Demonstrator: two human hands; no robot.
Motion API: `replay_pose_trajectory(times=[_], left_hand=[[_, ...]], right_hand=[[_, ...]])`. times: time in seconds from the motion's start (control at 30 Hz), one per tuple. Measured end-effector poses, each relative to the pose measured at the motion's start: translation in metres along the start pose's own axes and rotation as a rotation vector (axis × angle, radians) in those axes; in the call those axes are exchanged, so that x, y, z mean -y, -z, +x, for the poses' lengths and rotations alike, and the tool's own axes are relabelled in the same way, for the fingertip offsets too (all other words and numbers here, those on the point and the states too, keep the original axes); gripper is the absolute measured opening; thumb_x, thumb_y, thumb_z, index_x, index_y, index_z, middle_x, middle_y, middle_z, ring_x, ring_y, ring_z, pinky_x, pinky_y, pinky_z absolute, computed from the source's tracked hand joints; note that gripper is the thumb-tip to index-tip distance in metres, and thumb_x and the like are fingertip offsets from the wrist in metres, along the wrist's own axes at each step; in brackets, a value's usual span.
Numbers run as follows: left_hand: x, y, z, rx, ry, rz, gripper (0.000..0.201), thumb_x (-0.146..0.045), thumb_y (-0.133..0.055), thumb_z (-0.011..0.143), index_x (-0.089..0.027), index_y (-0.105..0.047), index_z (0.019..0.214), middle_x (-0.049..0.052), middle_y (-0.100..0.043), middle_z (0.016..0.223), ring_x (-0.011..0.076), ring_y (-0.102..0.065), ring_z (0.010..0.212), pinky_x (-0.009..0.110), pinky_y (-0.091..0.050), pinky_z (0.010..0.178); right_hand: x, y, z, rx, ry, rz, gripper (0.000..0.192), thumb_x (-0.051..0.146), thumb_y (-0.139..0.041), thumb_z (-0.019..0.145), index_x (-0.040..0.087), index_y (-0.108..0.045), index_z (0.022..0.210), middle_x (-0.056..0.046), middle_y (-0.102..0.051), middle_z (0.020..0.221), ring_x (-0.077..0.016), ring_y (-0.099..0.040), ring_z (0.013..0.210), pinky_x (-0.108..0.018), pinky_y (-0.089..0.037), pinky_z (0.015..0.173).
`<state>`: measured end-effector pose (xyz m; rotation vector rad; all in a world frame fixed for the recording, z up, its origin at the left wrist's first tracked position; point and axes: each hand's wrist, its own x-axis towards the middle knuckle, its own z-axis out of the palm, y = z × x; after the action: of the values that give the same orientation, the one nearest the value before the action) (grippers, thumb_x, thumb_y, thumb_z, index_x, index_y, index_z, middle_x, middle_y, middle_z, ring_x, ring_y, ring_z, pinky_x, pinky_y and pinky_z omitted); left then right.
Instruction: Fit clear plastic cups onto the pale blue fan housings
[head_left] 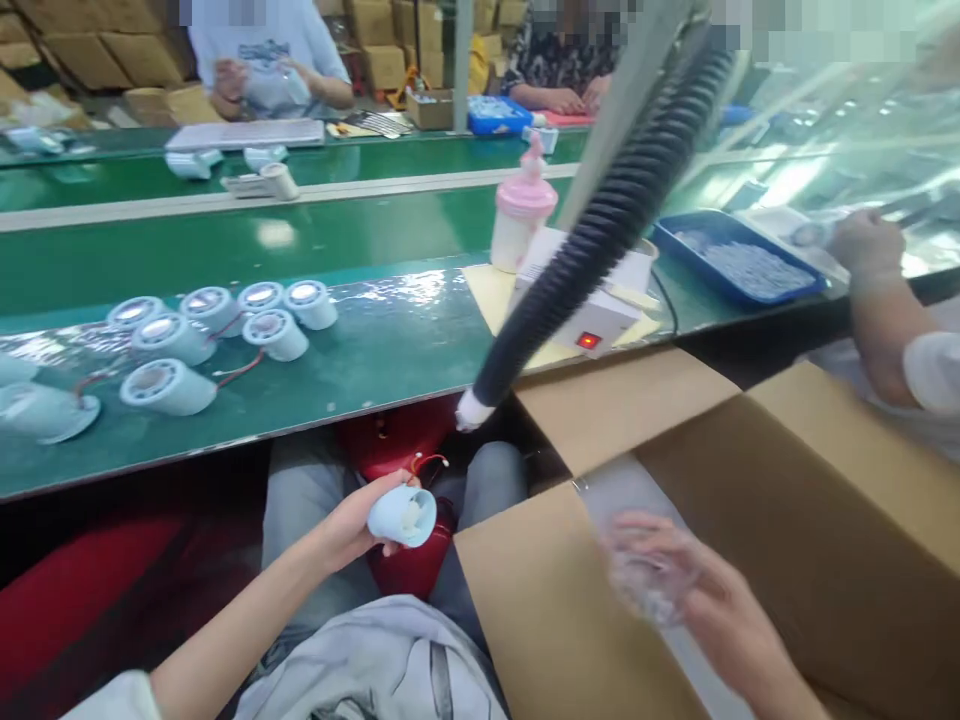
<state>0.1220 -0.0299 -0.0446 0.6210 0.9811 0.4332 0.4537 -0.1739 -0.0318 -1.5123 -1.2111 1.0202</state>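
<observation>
My left hand [352,520] grips a small pale blue round fan housing [403,516] over my lap, a thin red wire curling from its top. My right hand [675,580] hovers over the open cardboard box [570,620] and holds a blurred clear plastic piece [645,580]. Several more pale blue housings [217,335] with red wires lie on the green workbench [375,350] to the left.
A black corrugated hose [592,240] slants down to the bench edge. Behind it are a white device with a red switch [592,320], a pink-capped bottle [521,215] and a blue tray [739,260]. Another person's hand [862,245] works at right; two people sit across the conveyor.
</observation>
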Motion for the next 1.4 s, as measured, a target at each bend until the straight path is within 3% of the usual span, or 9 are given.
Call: replay_pose_trajectory(times=[0.07,0.17,0.33,0.47,0.6,0.83,1.07,1.27,1.4], left_hand=[[-0.009,0.005,-0.009,0.068,-0.024,0.137,0.03,-0.043,-0.054,0.084,-0.013,-0.057,0.083,0.001,-0.056,0.06,0.0092,-0.051,0.044,0.014,-0.036,0.031],[-0.021,0.014,-0.024,0.125,-0.098,0.417,0.03,-0.043,-0.05,0.085,-0.014,-0.057,0.084,-0.002,-0.049,0.061,0.0074,-0.044,0.045,0.013,-0.029,0.031],[-0.031,0.03,-0.045,0.14,-0.385,0.874,0.021,-0.029,-0.049,0.085,-0.015,-0.064,0.082,0.001,-0.06,0.078,0.013,-0.053,0.071,0.021,-0.043,0.062],[-0.031,0.034,-0.056,0.064,-0.518,1.202,0.025,-0.03,-0.045,0.089,-0.019,-0.067,0.09,0.003,-0.061,0.089,0.0159,-0.056,0.079,0.026,-0.041,0.073],[-0.032,0.034,-0.059,-0.028,-0.585,1.164,0.022,-0.032,-0.046,0.089,-0.02,-0.064,0.094,0.003,-0.06,0.093,0.0163,-0.057,0.084,0.028,-0.042,0.077],[-0.024,0.038,-0.046,-0.063,-0.713,0.867,0.049,-0.04,-0.073,0.071,-0.021,-0.057,0.114,0.003,-0.057,0.102,0.0173,-0.057,0.09,0.029,-0.046,0.079],[-0.015,0.045,-0.033,0.065,-0.861,0.997,0.061,-0.046,-0.078,0.061,-0.026,-0.061,0.117,0.01,-0.049,0.116,0.0257,-0.052,0.11,0.042,-0.044,0.095],[-0.017,0.041,-0.036,0.271,-0.71,0.779,0.067,-0.033,-0.079,0.064,-0.025,-0.053,0.125,0.01,-0.057,0.124,0.026,-0.055,0.114,0.04,-0.047,0.094],[-0.017,0.037,-0.043,0.284,-0.522,0.482,0.063,-0.025,-0.078,0.066,-0.023,-0.052,0.123,0.01,-0.056,0.125,0.0233,-0.059,0.109,0.037,-0.051,0.09]], right_hand=[[0.038,-0.061,0.005,0.194,0.339,-0.41,0.039,0.04,-0.062,0.078,0.032,-0.063,0.116,-0.013,-0.061,0.116,-0.0296,-0.061,0.105,-0.041,-0.055,0.08],[0.064,-0.141,0.022,0.143,0.731,-0.863,0.048,0.021,-0.057,0.079,0.033,-0.055,0.126,-0.011,-0.058,0.116,-0.0272,-0.059,0.102,-0.04,-0.056,0.077],[0.064,-0.2,0.058,0.078,0.74,-1.121,0.045,0.012,-0.054,0.077,0.027,-0.059,0.119,-0.017,-0.049,0.13,-0.0304,-0.055,0.097,-0.041,-0.055,0.065],[0.061,-0.207,0.073,0.351,0.616,-0.943,0.029,0.006,-0.059,0.072,0.023,-0.067,0.094,-0.013,-0.053,0.127,-0.0308,-0.053,0.105,-0.042,-0.054,0.073],[0.063,-0.202,0.073,0.467,0.456,-0.716,0.015,0.008,-0.067,0.068,0.022,-0.065,0.073,-0.008,-0.056,0.118,-0.0255,-0.056,0.107,-0.038,-0.054,0.078],[0.08,-0.193,0.063,0.338,0.183,-0.286,0.015,0.028,-0.057,0.084,0.02,-0.063,0.073,-0.009,-0.056,0.11,-0.0212,-0.06,0.102,-0.035,-0.05,0.086],[0.087,-0.185,0.063,0.268,-0.001,-0.09,0.019,0.028,-0.062,0.076,0.018,-0.064,0.06,-0.01,-0.059,0.101,-0.0232,-0.061,0.095,-0.031,-0.053,0.068],[0.082,-0.176,0.068,0.258,-0.138,0.21,0.021,0.033,-0.07,0.071,0.02,-0.065,0.055,-0.007,-0.065,0.096,-0.0249,-0.063,0.096,-0.035,-0.054,0.073],[0.081,-0.171,0.064,0.423,0.06,0.115,0.019,0.037,-0.078,0.066,0.024,-0.073,0.079,-0.008,-0.065,0.115,-0.0272,-0.06,0.108,-0.04,-0.053,0.086]])
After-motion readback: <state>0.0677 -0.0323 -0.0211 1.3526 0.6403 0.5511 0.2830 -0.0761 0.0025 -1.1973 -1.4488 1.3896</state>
